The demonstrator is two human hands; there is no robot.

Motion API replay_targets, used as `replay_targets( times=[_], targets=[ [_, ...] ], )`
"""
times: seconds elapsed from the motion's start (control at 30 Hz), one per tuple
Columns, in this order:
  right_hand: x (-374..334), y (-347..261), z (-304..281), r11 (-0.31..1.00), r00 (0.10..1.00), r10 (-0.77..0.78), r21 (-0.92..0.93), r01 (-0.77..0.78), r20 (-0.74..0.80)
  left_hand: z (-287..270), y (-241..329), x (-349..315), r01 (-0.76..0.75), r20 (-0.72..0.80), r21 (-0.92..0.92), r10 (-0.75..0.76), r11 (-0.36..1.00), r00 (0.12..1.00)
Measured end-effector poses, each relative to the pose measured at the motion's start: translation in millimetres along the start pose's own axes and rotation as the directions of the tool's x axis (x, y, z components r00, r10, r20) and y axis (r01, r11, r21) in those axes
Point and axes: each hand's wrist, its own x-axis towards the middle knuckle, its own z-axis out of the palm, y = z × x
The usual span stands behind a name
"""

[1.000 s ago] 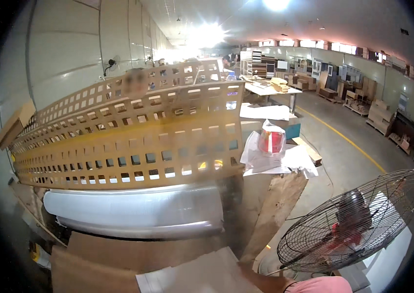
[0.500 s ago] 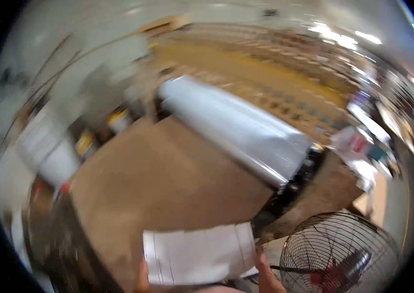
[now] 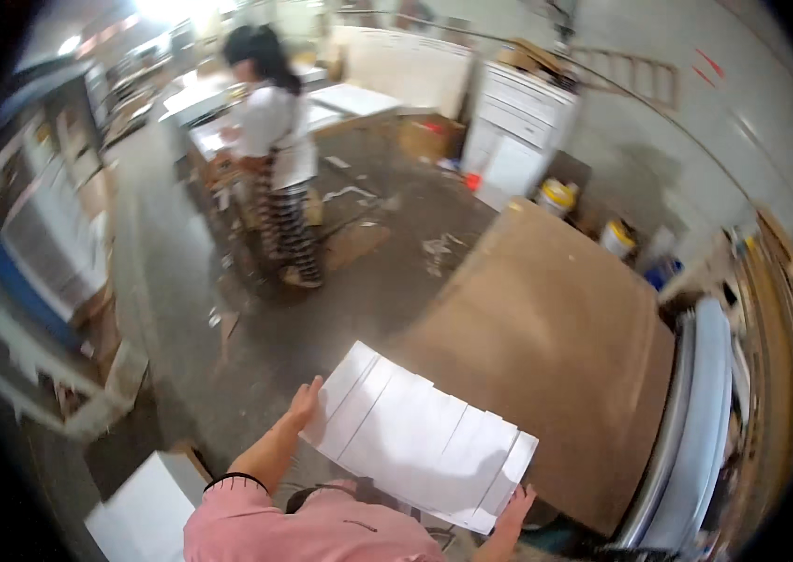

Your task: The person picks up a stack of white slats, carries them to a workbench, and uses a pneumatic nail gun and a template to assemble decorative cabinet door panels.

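Between my two hands I carry a white sheet of cardboard (image 3: 415, 433) with straight crease lines and a stepped far edge; whether it is one sheet or a stack I cannot tell. My left hand (image 3: 305, 403) is closed on its left end, thumb up along the edge. At the opposite end, my right hand (image 3: 514, 510) grips the lower right corner. The sheet is held in front of my body, tilted, with its right end overlapping the view of a large brown board tabletop (image 3: 546, 347).
Metal and pale rollers (image 3: 691, 421) border the tabletop on the right. A person (image 3: 275, 150) stands at a far workbench. White sheets (image 3: 148, 510) are stacked low at my left. Yellow-lidded buckets (image 3: 558, 196) and a white drawer cabinet (image 3: 520, 122) line the wall. Scraps (image 3: 443, 248) litter the floor.
My view has swung left, so the rollers now sit at the right and the person has come into view. The white cardboard is still in both hands. The fan has left the picture.
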Motion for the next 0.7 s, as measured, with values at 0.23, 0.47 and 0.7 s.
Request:
replay_targets(
  times=[0.23, 0.47, 0.7],
  targets=[
    [36, 10, 232, 0.956, 0.969, 0.219, -0.223, -0.191, 0.113, -188, -98, -16, 0.231, -0.322, -0.338, -0.343, 0.912, 0.882],
    [60, 125, 546, 0.859, 0.839, 0.366, -0.492, -0.138, 0.403, -381, -197, -2, 0.024, -0.394, -0.718, -0.434, 0.696, 0.810],
    [40, 210, 833, 0.792, 0.706, 0.464, -0.607, -0.061, 0.535, -548, -268, 45, -0.005, -0.418, -0.826, -0.606, 0.564, 0.677]
  ],
)
